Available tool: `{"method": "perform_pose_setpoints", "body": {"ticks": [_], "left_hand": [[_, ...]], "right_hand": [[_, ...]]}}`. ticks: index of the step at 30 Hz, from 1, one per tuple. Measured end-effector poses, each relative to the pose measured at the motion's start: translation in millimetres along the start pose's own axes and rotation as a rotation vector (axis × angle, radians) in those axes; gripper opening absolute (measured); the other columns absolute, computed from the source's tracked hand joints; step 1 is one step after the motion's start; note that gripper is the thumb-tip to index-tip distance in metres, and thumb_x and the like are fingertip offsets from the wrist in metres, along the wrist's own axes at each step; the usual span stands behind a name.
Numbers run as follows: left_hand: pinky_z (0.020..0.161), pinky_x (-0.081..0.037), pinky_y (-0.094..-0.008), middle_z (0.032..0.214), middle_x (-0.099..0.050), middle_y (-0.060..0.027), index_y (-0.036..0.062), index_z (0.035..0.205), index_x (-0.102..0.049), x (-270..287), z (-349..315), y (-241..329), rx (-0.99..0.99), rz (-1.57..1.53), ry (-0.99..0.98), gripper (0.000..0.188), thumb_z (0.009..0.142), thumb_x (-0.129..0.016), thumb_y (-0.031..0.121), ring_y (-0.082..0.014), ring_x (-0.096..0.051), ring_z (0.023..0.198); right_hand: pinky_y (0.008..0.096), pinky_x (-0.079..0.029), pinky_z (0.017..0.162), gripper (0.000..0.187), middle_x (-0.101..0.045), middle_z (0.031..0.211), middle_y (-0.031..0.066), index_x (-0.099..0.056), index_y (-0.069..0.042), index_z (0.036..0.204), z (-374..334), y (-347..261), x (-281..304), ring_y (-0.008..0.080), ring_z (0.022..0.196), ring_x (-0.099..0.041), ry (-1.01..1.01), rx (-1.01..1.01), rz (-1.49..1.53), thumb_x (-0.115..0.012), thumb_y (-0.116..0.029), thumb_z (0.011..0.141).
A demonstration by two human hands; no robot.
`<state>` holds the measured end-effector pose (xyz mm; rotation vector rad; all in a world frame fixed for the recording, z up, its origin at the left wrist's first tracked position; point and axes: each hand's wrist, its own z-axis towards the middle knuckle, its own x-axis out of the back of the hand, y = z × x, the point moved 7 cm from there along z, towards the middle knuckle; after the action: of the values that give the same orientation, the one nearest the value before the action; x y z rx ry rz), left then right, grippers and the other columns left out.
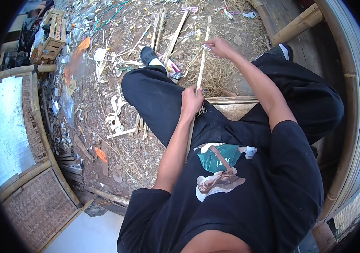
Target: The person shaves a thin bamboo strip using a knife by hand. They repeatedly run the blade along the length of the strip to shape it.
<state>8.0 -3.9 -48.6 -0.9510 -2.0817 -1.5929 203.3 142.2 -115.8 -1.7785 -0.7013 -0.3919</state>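
In the head view, the work looks to be partway through a single piece: a long pale strip (201,72) runs from the upper centre of the frame down to the person's lap, tilted slightly, whole along the length that shows. The left hand (192,101), at the centre, is closed around its lower part. The right hand (218,47), upper centre, has its fingers drawn together at the strip's upper part, by a small pale glint; whether they clamp the strip or something else, I cannot tell. A heap of fine shavings (218,72) just right of the strip suggests that some paring is done. More loose strips (175,39) lie at the upper centre; whether these are finished or left to do is unclear.
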Motion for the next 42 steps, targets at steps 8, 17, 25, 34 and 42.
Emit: {"method": "perform_pose_setpoints", "body": {"ticks": [8, 17, 25, 34, 42], "left_hand": [[0.062, -0.048, -0.0386, 0.065, -0.062, -0.0209, -0.0043, 0.098, -0.066, 0, 0, -3, 0.073, -0.02, -0.033, 0.028, 0.087, -0.058, 0.021, -0.0293, -0.066, 0.062], [0.059, -0.048, -0.0393, 0.062, -0.06, -0.0217, -0.0052, 0.099, -0.065, -1, 2, -5, 0.046, -0.031, -0.013, 0.028, 0.087, -0.056, 0.018, -0.0308, -0.064, 0.059], [0.058, -0.048, -0.0372, 0.061, -0.061, -0.0193, -0.0047, 0.101, -0.065, -6, 2, -5, 0.045, -0.063, -0.013, 0.029, 0.088, -0.058, 0.02, -0.0261, -0.064, 0.057], [0.051, -0.044, -0.0378, 0.053, -0.056, -0.0179, -0.0058, 0.086, -0.063, -10, 2, -6, -0.019, -0.031, 0.017, 0.027, 0.091, -0.056, 0.02, -0.0251, -0.059, 0.047], [0.05, -0.042, -0.0404, 0.054, -0.051, -0.0222, -0.006, 0.084, -0.063, -11, 0, 0, -0.039, -0.039, 0.017, 0.024, 0.089, -0.056, 0.017, -0.0317, -0.057, 0.046]], "right_hand": [[0.037, -0.048, 0.094, 0.052, -0.065, 0.114, 0.0152, -0.064, -0.02, 0.119, 4, 9, 2, 0.0303, 0.104, -0.063, -0.04, 0.133, -0.224, -0.076, -0.038, 0.072], [0.0356, -0.053, 0.074, 0.028, -0.07, 0.092, 0.0105, -0.065, -0.016, 0.118, 13, 8, 5, 0.0203, 0.08, -0.066, 0.019, 0.003, -0.053, -0.058, -0.017, 0.091], [0.0359, -0.052, 0.079, 0.029, -0.069, 0.098, 0.0163, -0.07, -0.022, 0.11, 8, 0, -8, 0.0276, 0.085, -0.067, 0.102, 0.121, -0.066, -0.06, -0.008, 0.086], [0.0391, -0.053, 0.083, 0.032, -0.068, 0.098, 0.0191, -0.069, -0.022, 0.111, 15, 8, -16, 0.0314, 0.085, -0.067, 0.227, 0.209, -0.101, -0.056, -0.007, 0.086], [0.039, -0.051, 0.085, 0.036, -0.067, 0.1, 0.0187, -0.067, -0.019, 0.115, 11, 26, -26, 0.0306, 0.089, -0.066, 0.217, 0.198, 0.014, -0.052, -0.005, 0.086]]}}
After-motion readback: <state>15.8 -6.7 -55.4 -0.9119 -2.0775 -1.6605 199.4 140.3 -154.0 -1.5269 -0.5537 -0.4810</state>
